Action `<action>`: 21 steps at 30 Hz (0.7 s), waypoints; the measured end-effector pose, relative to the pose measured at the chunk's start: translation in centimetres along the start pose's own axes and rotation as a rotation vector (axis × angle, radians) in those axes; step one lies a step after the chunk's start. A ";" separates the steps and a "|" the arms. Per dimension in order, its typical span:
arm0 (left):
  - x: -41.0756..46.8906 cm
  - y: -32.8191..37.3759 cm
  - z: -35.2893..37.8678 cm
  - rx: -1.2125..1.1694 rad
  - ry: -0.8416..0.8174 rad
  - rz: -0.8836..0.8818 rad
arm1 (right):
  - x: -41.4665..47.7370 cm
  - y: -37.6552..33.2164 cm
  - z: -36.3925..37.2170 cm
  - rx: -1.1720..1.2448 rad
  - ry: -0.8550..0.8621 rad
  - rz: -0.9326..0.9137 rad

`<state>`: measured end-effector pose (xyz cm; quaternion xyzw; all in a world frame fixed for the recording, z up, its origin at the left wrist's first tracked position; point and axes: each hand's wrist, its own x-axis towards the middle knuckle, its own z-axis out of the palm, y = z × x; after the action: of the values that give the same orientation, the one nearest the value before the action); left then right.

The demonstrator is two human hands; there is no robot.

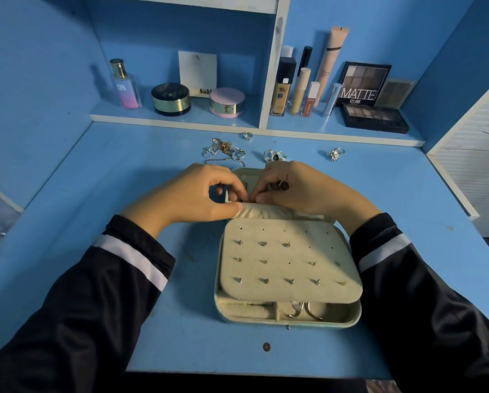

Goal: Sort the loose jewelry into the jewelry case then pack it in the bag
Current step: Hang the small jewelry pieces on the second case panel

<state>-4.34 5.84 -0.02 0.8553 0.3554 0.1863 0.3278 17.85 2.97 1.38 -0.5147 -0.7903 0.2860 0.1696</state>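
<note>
The jewelry case (355, 317) has a matt, cream, velvety cloth lining; beyond the case, rings (274, 156) and chains (219, 150) gleam as polished metal on the smooth, painted desk (110, 180).

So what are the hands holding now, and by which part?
Cannot be told: left hand and right hand meet fingertips over the cushion roll, hiding whatever is between them.

One cream jewelry case (354, 319) lies open just below the fingers (229, 182), at least eleven small stud earrings (264, 280) pinned in its panel. Just beyond the fingers: one tangle of silver and gold chains (220, 150), one cluster of silver rings (274, 156), two lone silver rings (335, 154). Far beyond them, on the shelf: one pink perfume bottle (124, 85), two round compacts (171, 99), three eyeshadow palettes (375, 119).
</note>
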 end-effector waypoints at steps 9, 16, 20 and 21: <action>0.0 0.3 0.0 0.066 0.013 0.006 | -0.2 -0.4 -0.1 -0.002 -0.022 -0.005; -0.3 1.0 -0.3 0.113 0.027 -0.010 | 0.0 -0.5 0.2 -0.025 -0.009 0.006; -0.2 1.0 -0.3 0.063 0.006 -0.033 | -0.1 -0.7 0.2 -0.016 -0.023 0.006; -0.1 0.9 -0.4 0.050 0.002 -0.037 | -0.1 -0.8 0.2 -0.015 -0.027 0.003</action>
<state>-4.18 5.39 0.86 0.8562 0.3761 0.1723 0.3095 17.26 2.59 1.72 -0.5131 -0.7939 0.2874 0.1545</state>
